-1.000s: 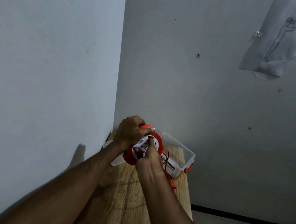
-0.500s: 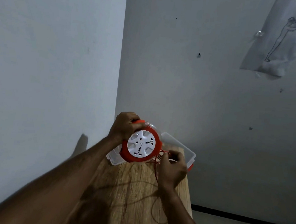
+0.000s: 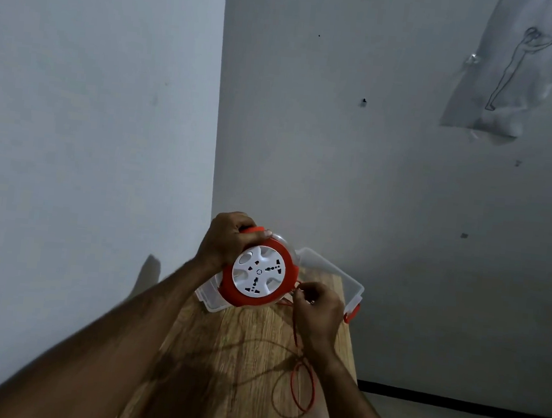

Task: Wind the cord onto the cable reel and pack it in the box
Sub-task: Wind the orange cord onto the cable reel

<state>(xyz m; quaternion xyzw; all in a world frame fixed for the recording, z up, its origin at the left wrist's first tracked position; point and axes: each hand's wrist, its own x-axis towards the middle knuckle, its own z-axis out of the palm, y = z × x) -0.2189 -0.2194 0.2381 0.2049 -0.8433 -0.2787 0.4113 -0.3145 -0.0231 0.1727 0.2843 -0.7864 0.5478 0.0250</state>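
An orange cable reel (image 3: pixel 259 275) with a white socket face is held up above the table, its face turned to me. My left hand (image 3: pixel 227 240) grips its orange handle at the top. My right hand (image 3: pixel 317 309) pinches the thin red cord (image 3: pixel 301 385) just right of the reel's lower edge. The cord hangs from my fingers and loops down over the table's right side. A clear plastic box (image 3: pixel 339 275) with an orange latch sits behind the reel at the table's far end, partly hidden.
The narrow wooden table (image 3: pixel 246 357) stands in a corner between two grey walls. Its right edge drops to the floor, where a dark skirting runs. A sheet with a line drawing (image 3: pixel 514 70) is stuck high on the right wall.
My right hand left the reel's face and moved right to take the cord. The reel's white face is uncovered. A longer cord loop now hangs over the table.
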